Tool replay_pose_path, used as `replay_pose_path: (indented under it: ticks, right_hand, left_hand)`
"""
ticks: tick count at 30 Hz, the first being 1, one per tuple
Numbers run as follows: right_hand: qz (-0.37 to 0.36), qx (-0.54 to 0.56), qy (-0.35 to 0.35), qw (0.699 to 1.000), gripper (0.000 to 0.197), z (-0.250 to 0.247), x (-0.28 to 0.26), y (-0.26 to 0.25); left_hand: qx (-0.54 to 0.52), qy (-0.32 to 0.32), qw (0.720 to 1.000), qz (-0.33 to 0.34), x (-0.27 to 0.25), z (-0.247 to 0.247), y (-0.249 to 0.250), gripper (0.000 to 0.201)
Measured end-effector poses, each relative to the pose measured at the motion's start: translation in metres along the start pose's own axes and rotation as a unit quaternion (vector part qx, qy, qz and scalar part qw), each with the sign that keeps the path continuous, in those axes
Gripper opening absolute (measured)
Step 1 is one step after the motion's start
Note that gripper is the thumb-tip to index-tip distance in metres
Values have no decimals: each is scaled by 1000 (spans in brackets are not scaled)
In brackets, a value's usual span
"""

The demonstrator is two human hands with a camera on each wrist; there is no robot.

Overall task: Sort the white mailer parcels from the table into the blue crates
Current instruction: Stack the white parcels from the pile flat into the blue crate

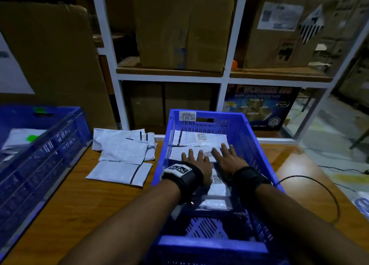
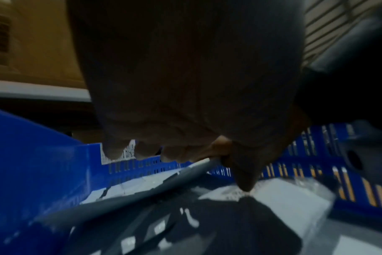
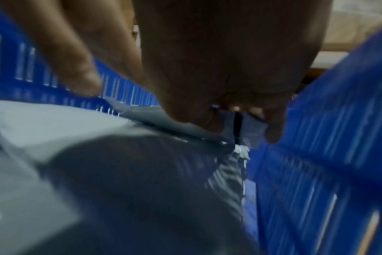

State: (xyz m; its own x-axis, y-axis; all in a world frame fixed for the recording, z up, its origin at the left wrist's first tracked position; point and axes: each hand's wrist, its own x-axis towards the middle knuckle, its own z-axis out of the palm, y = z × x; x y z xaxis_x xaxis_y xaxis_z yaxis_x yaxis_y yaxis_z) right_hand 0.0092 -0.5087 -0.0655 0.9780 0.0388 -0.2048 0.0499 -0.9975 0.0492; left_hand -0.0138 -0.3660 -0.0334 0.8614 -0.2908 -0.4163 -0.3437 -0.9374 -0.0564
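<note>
**Both hands down inside the centre crate**

A white mailer parcel (image 1: 179, 154) is laid flat in the middle of the blue crate (image 1: 257, 145), on top of other parcels, one more lying beyond it against the far wall (image 1: 201, 139). The left hand (image 1: 196, 162) and the right hand (image 1: 229, 160) are seen spread side by side over it, fingers extended in the head view. From the left wrist, a thin parcel edge (image 2: 185, 174) appears caught between thumb and fingers (image 2: 179, 155), though the picture is blurred and the left grip cannot be told for certain. From the right wrist, the fingertips (image 3: 273, 134) are seen bent down over a grey parcel edge (image 3: 175, 124); whether that grip is clamped or merely pressing cannot be told.

Outward now: a loose pile of white mailers (image 1: 123, 155) is left on the wooden counter (image 1: 79, 204), just left of the crate. A second blue crate (image 1: 40, 155) is placed at the counter's left edge, with white parcels inside. Cardboard boxes (image 1: 179, 25) are stacked on the white shelving (image 1: 169, 77) behind.
</note>
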Motion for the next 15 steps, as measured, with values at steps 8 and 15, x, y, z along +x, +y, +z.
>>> replay_pose_path:
  ticks: [8,15]
  right_hand:
    - [8,86,-99,991,75,11,16,-1]
    - [45,146,-90,984,65,16,18,1]
  left_hand:
    - [-59,-15,998,-4,17,18,-13,85]
    - [-90,12,996,-18,33,30,-17,72]
